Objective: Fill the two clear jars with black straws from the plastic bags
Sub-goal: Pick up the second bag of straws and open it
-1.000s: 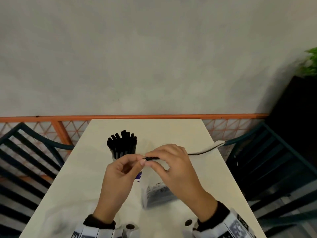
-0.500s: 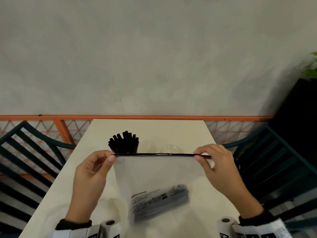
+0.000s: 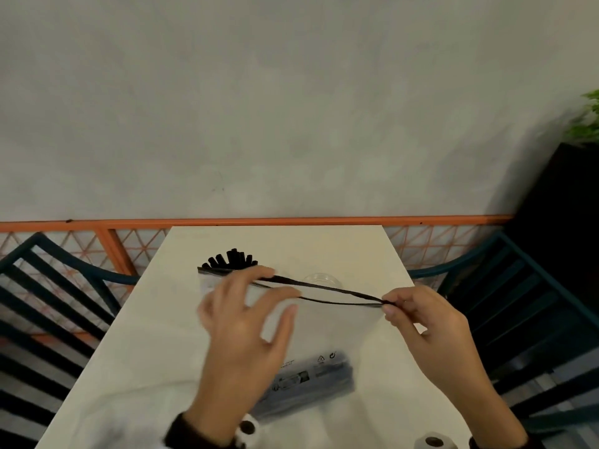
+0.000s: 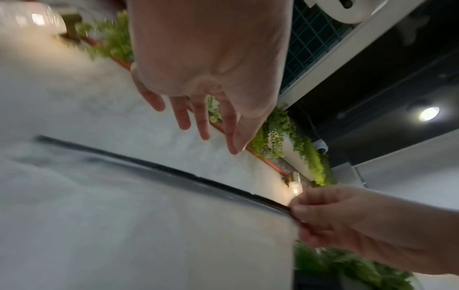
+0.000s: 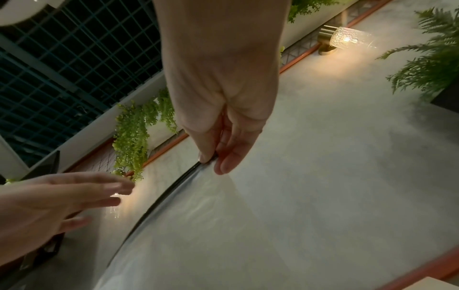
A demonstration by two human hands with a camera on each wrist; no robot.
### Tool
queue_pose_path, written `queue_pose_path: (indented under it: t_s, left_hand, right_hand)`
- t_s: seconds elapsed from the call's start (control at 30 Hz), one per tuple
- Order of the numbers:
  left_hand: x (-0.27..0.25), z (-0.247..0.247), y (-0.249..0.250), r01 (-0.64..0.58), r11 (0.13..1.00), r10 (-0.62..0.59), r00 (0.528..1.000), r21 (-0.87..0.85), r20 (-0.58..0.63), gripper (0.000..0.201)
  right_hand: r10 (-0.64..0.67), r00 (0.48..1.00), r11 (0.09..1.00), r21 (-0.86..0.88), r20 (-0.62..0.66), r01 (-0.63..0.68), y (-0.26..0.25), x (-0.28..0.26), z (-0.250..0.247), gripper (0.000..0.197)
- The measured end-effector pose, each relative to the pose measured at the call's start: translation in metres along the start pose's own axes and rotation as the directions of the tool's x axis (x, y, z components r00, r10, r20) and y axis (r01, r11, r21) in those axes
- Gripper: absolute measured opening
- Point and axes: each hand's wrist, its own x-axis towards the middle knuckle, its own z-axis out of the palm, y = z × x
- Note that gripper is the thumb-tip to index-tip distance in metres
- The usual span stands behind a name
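Note:
A clear plastic bag (image 3: 327, 332) with a black zip strip (image 3: 343, 290) hangs over the white table (image 3: 146, 335), with black straws (image 3: 311, 380) bunched at its bottom. My right hand (image 3: 387, 306) pinches the strip's right end, as the right wrist view (image 5: 209, 161) confirms. The strip's two lips stand parted. My left hand (image 3: 278, 286) hovers at the bag's mouth with fingers spread and straight; the left wrist view (image 4: 198, 129) shows it holding nothing. Behind the bag stand a jar full of black straws (image 3: 231, 259) and an empty clear jar (image 3: 321, 280).
Dark slatted chairs stand to the left (image 3: 48, 303) and right (image 3: 518, 303) of the table. An orange rail (image 3: 259, 221) runs along the grey wall at the table's far edge. A black planter (image 3: 567, 222) with a green plant stands at the far right.
My left hand let go of the bag's left corner and moved right to the middle of the mouth, fingers spread. The zip strip has parted. My right hand keeps its pinch.

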Motion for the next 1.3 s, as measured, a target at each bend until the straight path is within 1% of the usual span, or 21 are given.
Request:
queue_pose_path:
  t_s: [0.1,0.23,0.33,0.43,0.5,0.57,0.6,0.63,0.67,0.7,0.77,0.83,0.9,0.93,1.0,1.03,1.07,1.1,1.17,1.23,1.3]
  left_hand:
    - [0.0,0.022,0.011,-0.042,0.998,0.039,0.997,0.04,0.069,0.02]
    - [0.01,0.033,0.001,0.003,0.977,-0.021,0.997,0.215,0.08,0.035]
    - [0.013,0.028,-0.016,0.19,0.92,-0.227,0.971,0.343,0.073,0.038]
    - [0.015,0.013,-0.03,0.418,0.828,-0.467,0.883,0.375,0.048,0.045]
    - [0.017,0.004,-0.033,0.497,0.81,-0.545,0.834,0.311,0.086,0.044]
    - [0.017,0.001,-0.033,0.49,0.865,-0.502,0.845,0.11,0.182,0.042]
    - [0.017,0.002,-0.031,0.489,0.872,-0.47,0.85,-0.025,0.237,0.042]
    - [0.015,0.004,-0.028,0.516,0.841,-0.458,0.838,-0.159,0.296,0.04]
    - [0.013,0.007,-0.025,0.561,0.776,-0.461,0.816,-0.289,0.347,0.038]
    - [0.011,0.009,-0.023,0.612,0.676,-0.475,0.787,-0.409,0.393,0.035]
    - [0.006,0.014,-0.022,0.678,0.408,-0.488,0.728,-0.612,0.482,0.027]
    - [0.003,0.013,-0.029,0.686,0.149,-0.464,0.685,-0.712,0.562,0.033]
    - [0.002,0.01,-0.04,0.669,-0.046,-0.414,0.663,-0.742,0.624,0.046]
    - [0.001,0.008,-0.044,0.66,-0.106,-0.393,0.66,-0.744,0.641,0.046]
    - [0.0,0.005,-0.048,0.65,-0.151,-0.4,0.649,-0.745,0.648,0.033]
    - [0.0,0.005,-0.05,0.657,-0.14,-0.425,0.636,-0.741,0.644,0.03]
    - [-0.001,0.006,-0.051,0.673,-0.096,-0.457,0.625,-0.733,0.633,0.03]
    - [-0.003,0.008,-0.054,0.689,-0.025,-0.498,0.62,-0.724,0.607,0.032]
    - [-0.006,0.01,-0.058,0.708,0.155,-0.573,0.632,-0.688,0.521,0.034]
    - [-0.009,0.012,-0.062,0.705,0.384,-0.635,0.67,-0.596,0.384,0.028]
    - [-0.012,0.013,-0.068,0.669,0.615,-0.629,0.735,-0.417,0.253,0.015]
  right_hand:
    - [-0.018,1.0,1.0,0.022,-0.008,0.018,-0.008,-0.003,0.001,0.019]
    - [-0.014,1.0,0.999,0.042,-0.013,0.015,-0.01,-0.007,-0.002,0.018]
    - [0.01,0.999,0.998,0.061,-0.038,-0.008,-0.007,-0.008,-0.007,0.019]
    - [0.076,0.995,0.995,0.07,-0.067,-0.071,-0.003,-0.007,-0.009,0.015]
    - [0.11,0.992,0.992,0.073,-0.067,-0.105,-0.004,-0.005,-0.005,0.014]
    - [0.181,0.981,0.976,0.138,-0.069,-0.17,-0.007,-0.004,0.004,0.013]
    - [0.236,0.969,0.959,0.179,-0.075,-0.219,-0.009,-0.003,0.01,0.011]
    - [0.294,0.952,0.94,0.208,-0.084,-0.272,-0.01,-0.001,0.016,0.011]
    - [0.345,0.934,0.923,0.214,-0.092,-0.32,-0.011,0.0,0.022,0.014]
    - [0.38,0.92,0.913,0.2,-0.095,-0.356,-0.01,0.001,0.027,0.016]
    - [0.425,0.901,0.899,0.156,-0.085,-0.409,-0.007,0.003,0.034,0.016]
    - [0.464,0.884,0.879,0.159,-0.058,-0.45,-0.003,0.003,0.036,0.014]
    - [0.531,0.847,0.821,0.239,0.013,-0.518,0.002,0.004,0.034,0.009]
    - [0.582,0.809,0.75,0.332,0.077,-0.571,0.003,0.005,0.032,0.008]
    - [0.653,0.713,0.516,0.54,0.255,-0.665,0.003,0.008,0.026,0.012]
    - [0.657,0.672,0.388,0.61,0.343,-0.691,0.002,0.009,0.023,0.014]
    - [0.645,0.637,0.27,0.654,0.422,-0.707,0.001,0.011,0.019,0.016]
    - [0.626,0.611,0.166,0.682,0.485,-0.712,0.001,0.012,0.015,0.018]
    - [0.581,0.585,0.014,0.711,0.566,-0.703,0.003,0.012,0.01,0.021]
    - [0.551,0.572,-0.062,0.714,0.607,-0.697,0.005,0.012,0.008,0.023]
    - [0.539,0.58,-0.062,0.716,0.61,-0.695,0.005,0.009,0.012,0.024]
